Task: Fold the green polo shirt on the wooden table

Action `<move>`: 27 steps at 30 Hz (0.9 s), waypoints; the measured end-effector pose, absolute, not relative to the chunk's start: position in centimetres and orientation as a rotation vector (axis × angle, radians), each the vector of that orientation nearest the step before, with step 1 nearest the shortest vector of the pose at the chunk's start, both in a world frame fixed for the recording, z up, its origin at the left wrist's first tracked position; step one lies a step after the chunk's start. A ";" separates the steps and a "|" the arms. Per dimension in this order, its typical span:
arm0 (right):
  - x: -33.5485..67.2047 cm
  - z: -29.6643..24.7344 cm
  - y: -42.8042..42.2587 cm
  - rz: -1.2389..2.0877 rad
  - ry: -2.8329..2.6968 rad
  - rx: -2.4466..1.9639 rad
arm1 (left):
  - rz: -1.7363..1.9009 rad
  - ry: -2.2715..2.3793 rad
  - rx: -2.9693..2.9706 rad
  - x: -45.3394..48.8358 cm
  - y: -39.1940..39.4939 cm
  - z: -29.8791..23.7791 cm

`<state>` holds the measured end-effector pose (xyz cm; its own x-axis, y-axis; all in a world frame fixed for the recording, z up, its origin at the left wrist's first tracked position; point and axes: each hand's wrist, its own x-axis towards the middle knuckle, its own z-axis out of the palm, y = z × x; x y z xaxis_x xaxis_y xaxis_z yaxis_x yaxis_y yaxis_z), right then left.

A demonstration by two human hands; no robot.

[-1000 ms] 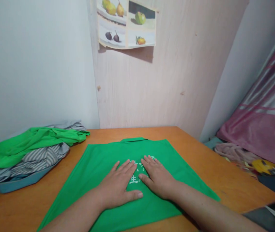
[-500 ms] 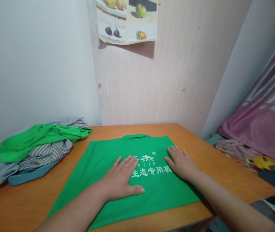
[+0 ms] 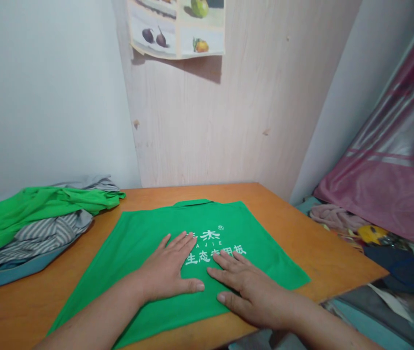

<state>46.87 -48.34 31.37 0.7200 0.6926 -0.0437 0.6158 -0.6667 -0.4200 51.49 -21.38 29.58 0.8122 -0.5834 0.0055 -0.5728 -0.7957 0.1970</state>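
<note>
A green collared shirt (image 3: 148,228) lies spread on the orange wooden table, its collar toward the wall and white lettering facing up. My left hand (image 3: 166,270) rests flat on the cloth, fingers stretched, covering the left part of the lettering. To its right, my right hand (image 3: 243,287) lies palm down with fingers spread, over the lower line of print and near the shirt's front edge. Neither hand grips the fabric.
On the left stands a blue tray (image 3: 28,270) heaped with a bright green garment (image 3: 43,206) and striped grey cloth (image 3: 52,231). A pink curtain (image 3: 382,194) hangs at right above a yellow object (image 3: 372,234). The table edge (image 3: 356,284) runs at right front.
My right hand has slid from the shirt's right side toward me and inward, closer to my left hand. The left hand stays on the lettering. The view has shifted slightly right.
</note>
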 end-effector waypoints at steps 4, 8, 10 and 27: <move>47.6 31.3 -49.3 0.133 -0.891 -2.588 | -0.068 -0.909 2.823 51.6 -21.2 29.4; 49.0 29.5 -51.2 -0.052 -0.605 -2.752 | -0.056 -0.912 2.830 51.5 -21.0 29.5; 49.4 28.6 -52.4 -0.063 -0.537 -2.785 | -0.061 -0.917 2.827 51.4 -20.9 29.5; 56.7 29.3 -50.8 -0.131 -0.462 -2.819 | -0.208 -0.849 2.716 50.2 -21.5 31.4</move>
